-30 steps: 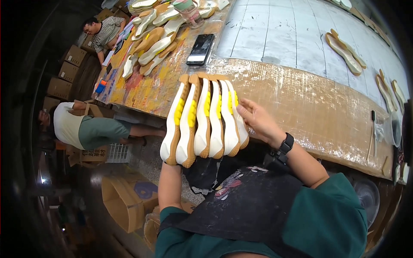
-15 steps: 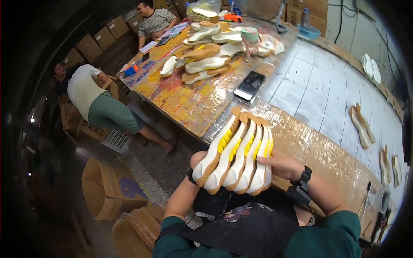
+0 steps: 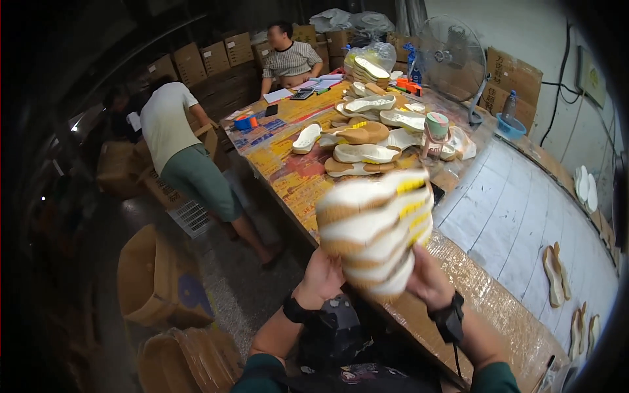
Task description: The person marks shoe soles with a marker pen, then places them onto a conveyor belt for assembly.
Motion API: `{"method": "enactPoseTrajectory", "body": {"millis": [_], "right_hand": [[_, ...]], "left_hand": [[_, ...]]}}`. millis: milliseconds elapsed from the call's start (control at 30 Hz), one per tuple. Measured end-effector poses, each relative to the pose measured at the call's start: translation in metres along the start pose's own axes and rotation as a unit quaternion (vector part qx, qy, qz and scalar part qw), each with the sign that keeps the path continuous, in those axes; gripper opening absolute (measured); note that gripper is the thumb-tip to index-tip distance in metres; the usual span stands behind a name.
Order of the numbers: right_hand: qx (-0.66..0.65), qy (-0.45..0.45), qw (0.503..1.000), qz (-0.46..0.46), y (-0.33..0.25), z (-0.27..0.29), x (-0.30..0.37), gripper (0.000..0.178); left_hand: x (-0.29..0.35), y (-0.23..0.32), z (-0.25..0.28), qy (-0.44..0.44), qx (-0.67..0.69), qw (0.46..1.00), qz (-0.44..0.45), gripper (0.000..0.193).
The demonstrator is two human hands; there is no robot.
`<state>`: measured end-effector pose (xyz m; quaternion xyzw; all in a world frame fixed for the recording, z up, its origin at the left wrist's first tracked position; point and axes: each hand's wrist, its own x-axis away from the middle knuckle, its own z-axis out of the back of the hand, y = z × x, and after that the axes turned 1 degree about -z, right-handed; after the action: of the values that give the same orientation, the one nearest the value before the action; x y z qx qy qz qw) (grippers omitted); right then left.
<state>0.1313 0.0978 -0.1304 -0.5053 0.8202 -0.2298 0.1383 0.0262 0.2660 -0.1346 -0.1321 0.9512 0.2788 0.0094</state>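
A stack of several shoe soles point(image 3: 373, 229), white with tan bottoms and yellow patches, is held up over the table's near edge, blurred by motion. My left hand point(image 3: 322, 278) grips its lower left side, with the fingertips partly hidden under the soles. On the opposite side my right hand point(image 3: 427, 278) is closed on the stack, thumb up along its edge. Beyond the stack, a loose pile of similar soles point(image 3: 360, 152) lies on the table point(image 3: 283, 182). A dark phone point(image 3: 438, 194) is mostly covered by the held stack.
A jar with a green lid point(image 3: 435, 134) stands beside the pile. Pairs of soles point(image 3: 555, 275) lie on the white surface at right. Two open cardboard boxes point(image 3: 147, 281) sit on the floor at left. One person point(image 3: 177, 137) bends over boxes; another point(image 3: 288, 62) sits behind the table.
The stack has risen away from my lap and tilted, its fanned soles now closer together. My left hand, hidden behind it before, now shows at its lower left. The view has swung upward.
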Motion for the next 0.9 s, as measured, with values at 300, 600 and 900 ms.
{"method": "enactPoseTrajectory", "body": {"millis": [300, 600, 900], "right_hand": [[0.039, 0.012, 0.973, 0.227, -0.121, -0.028, -0.256, 0.049], [0.346, 0.074, 0.935, 0.023, -0.098, 0.022, -0.173, 0.037], [0.202, 0.404, 0.885, 0.109, -0.144, 0.138, 0.091, 0.027]], "left_hand": [[-0.006, -0.032, 0.055, 0.12, -0.144, 0.979, -0.083, 0.012], [0.0, -0.051, 0.082, 0.179, -0.098, 0.978, 0.047, 0.015], [-0.015, -0.062, 0.088, 0.167, -0.167, 0.971, 0.046, 0.021]]}}
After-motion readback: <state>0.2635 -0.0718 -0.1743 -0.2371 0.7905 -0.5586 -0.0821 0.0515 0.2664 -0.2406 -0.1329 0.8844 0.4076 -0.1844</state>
